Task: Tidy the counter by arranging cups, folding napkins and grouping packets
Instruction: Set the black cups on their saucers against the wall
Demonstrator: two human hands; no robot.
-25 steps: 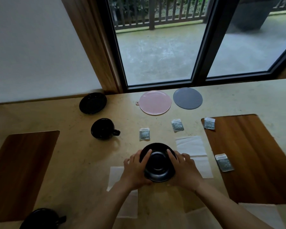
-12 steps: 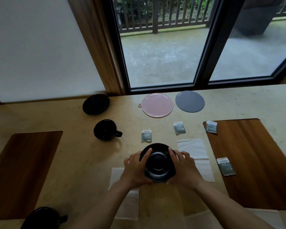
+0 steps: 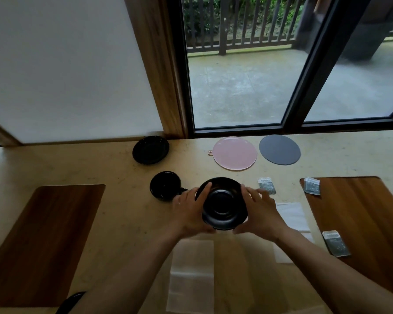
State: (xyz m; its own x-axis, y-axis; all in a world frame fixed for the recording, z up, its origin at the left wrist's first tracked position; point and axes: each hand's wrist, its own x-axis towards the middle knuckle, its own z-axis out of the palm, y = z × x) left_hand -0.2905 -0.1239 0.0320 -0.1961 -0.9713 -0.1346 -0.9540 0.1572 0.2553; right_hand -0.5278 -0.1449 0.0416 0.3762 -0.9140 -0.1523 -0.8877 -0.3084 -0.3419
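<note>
both hands, left hand [image 3: 190, 213] and right hand [image 3: 258, 214], clasp the black saucer [image 3: 222, 203]; keep it level, carrying toward the cup [image 3: 165, 185] at ten o'clock.

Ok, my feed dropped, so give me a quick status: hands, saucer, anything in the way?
Left hand and right hand both grip the black saucer, tilted above the counter. Black cup close beside the left hand. Packet just beyond the right fingers.

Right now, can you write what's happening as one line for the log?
step: moving saucer | left hand: holds black saucer | right hand: holds saucer | black cup: on counter
</note>
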